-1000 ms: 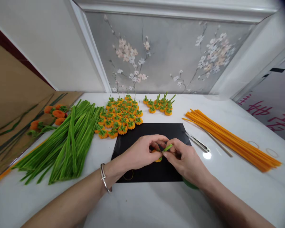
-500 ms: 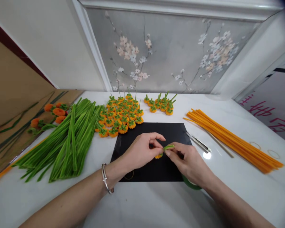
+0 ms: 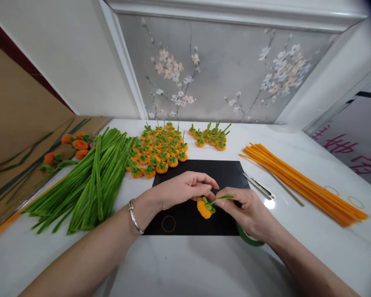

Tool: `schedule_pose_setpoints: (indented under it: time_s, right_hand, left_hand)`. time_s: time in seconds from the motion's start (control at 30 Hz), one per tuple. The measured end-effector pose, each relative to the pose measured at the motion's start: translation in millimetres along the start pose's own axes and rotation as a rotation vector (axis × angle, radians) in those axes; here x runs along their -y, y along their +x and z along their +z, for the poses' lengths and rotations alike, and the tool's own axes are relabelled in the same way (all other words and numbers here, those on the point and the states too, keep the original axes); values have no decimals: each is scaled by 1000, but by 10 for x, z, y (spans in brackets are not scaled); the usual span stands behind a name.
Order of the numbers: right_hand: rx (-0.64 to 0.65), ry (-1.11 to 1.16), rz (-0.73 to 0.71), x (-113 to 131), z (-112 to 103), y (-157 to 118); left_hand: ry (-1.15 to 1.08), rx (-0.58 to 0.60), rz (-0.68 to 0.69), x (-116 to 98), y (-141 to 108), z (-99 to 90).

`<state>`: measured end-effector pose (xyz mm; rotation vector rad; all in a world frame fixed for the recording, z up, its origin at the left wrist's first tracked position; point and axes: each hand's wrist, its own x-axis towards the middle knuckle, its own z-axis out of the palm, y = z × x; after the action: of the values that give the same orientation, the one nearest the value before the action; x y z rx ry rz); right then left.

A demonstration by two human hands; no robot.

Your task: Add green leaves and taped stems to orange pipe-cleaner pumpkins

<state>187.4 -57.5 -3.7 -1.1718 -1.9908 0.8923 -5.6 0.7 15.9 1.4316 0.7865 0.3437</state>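
My right hand pinches the green stem of a small orange pipe-cleaner pumpkin, which hangs tilted with its ribbed body toward the left. Green leaf loops sit where stem and body meet. Close above the pumpkin is my left hand, its index finger stretched out and apart from the thumb; nothing shows in its grasp, and its lower fingers are partly hidden. Both hands are over a black mat. A rubber band lies on the mat by my left wrist. Under my right hand, a roll of green tape is partly covered.
Green pipe cleaners are heaped at left, near finished orange flowers. Several pumpkins crowd behind the mat, with a smaller group to their right. A craft knife and orange pipe cleaners lie at right.
My left fingers have come away from the pumpkin and moved slightly up. The pumpkin now shows more fully, still hanging from my right hand's pinch.
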Motion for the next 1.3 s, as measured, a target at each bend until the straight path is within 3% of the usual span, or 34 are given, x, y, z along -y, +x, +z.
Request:
schedule_pose_setpoints:
  time_s: [0.1,0.33,0.6,0.87,1.1,1.3]
  right_hand:
    - [-2,-32,-73,8,7,4]
    - [9,-98,-96,-51,28,1]
    - [-44,-7,92,-32,81,-4]
    - [-51,-14,165,-7,83,-6]
    - [-17,73,176,-41,62,-5]
    - [-27,40,226,-23,77,1]
  left_hand:
    - [-12,114,-3,33,-4,-29]
    - [-185,170,5,149,15,5]
    - [12,-5,100,109,25,79]
    - [356,-160,149,94,4,141]
    - [763,-221,289,-44,-70,271]
    - [968,-334,336,83,-20,344]
